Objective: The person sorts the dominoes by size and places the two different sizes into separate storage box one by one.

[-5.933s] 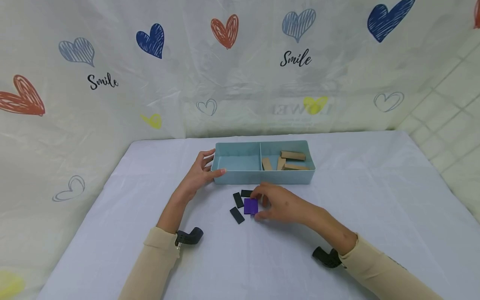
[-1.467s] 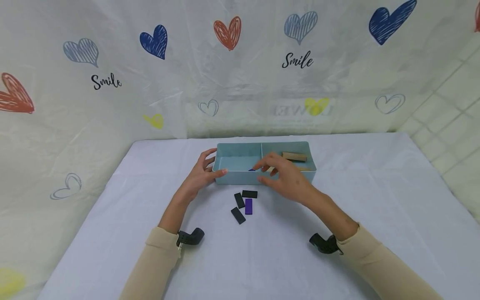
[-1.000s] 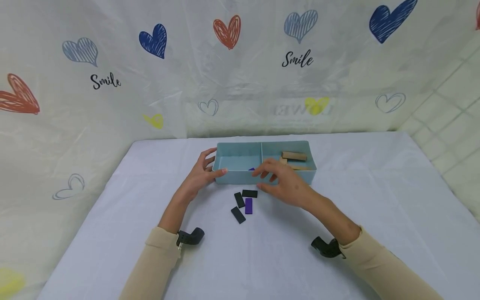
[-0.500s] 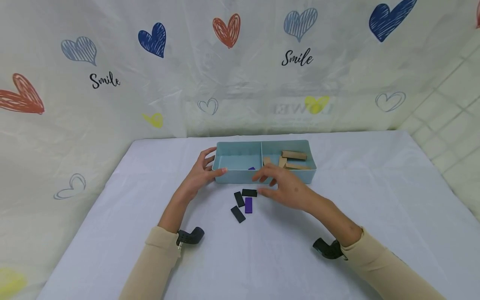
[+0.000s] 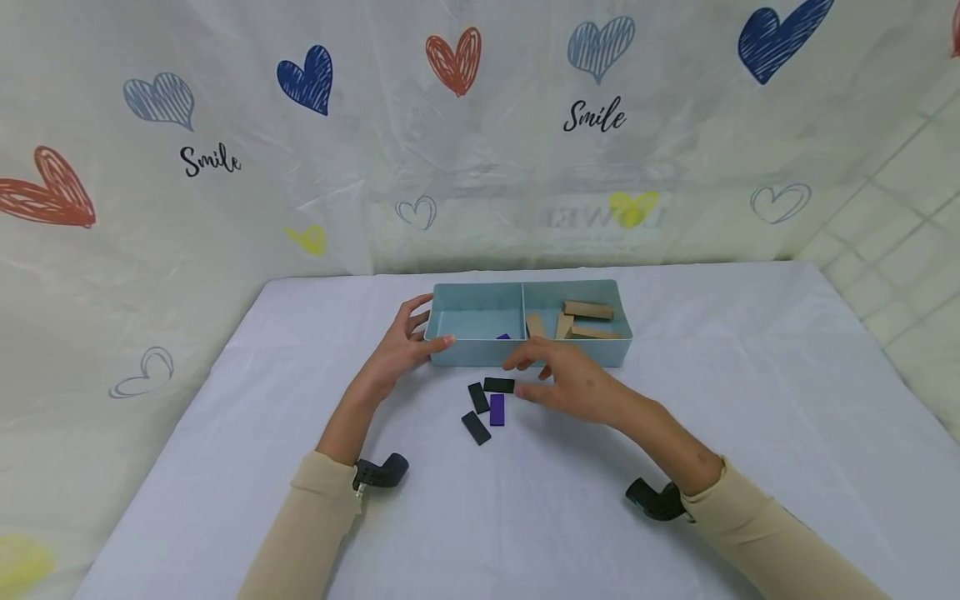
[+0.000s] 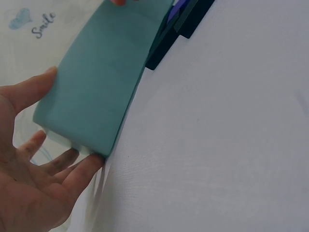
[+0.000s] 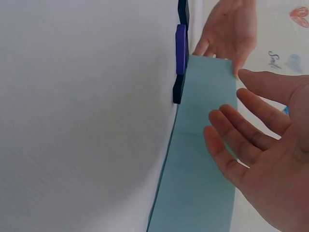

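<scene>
My left hand holds the left end of a light blue two-compartment box, thumb on the front wall and fingers against the end. My right hand hovers in front of the box, fingers loosely bent, with nothing in them; the right wrist view shows its bare palm beside the box wall. Just left of its thumb lies a black block. A purple block lies nearer me, beside two more black blocks. Inside the left compartment, only a purple corner shows above the front rim.
Several wooden blocks lie in the box's right compartment. A white cloth covers the table, and a curtain printed with hearts hangs behind it. Each wrist carries a black camera.
One of the two purple blocks on the table has gone into the left compartment. My right hand has since drawn back from the box toward the black blocks. The left hand stays put.
</scene>
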Motion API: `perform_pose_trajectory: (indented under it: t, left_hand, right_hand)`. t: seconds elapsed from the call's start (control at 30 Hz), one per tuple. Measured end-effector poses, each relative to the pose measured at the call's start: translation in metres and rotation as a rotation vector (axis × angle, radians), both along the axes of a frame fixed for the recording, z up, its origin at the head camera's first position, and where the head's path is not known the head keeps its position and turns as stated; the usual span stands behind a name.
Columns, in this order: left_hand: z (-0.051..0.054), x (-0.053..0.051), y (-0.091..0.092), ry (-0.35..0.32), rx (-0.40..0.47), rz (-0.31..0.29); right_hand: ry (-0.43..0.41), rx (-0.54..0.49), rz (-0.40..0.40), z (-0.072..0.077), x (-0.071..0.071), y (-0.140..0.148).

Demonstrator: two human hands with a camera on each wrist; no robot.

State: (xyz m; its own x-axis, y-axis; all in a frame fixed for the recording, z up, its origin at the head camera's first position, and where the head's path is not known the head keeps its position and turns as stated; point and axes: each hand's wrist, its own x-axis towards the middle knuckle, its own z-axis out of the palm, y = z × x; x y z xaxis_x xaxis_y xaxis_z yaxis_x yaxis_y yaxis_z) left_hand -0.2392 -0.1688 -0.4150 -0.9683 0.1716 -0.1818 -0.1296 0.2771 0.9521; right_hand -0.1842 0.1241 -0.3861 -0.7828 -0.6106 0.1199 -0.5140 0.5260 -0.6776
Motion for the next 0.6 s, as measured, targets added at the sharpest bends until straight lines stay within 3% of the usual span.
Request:
perform_pose_trajectory:
  t: [0.43, 0.6]
  left_hand:
    - [-0.001, 0.0, 0.0, 0.0, -0.009, -0.002]
    - [0.0, 0.0, 0.0, -0.002, -0.009, -0.003]
  right_hand:
    - [-0.101, 0.043, 0.031, -0.009, 0.002, -0.002]
    - [-0.141, 0.108, 0.024, -0.011, 0.003, -0.004]
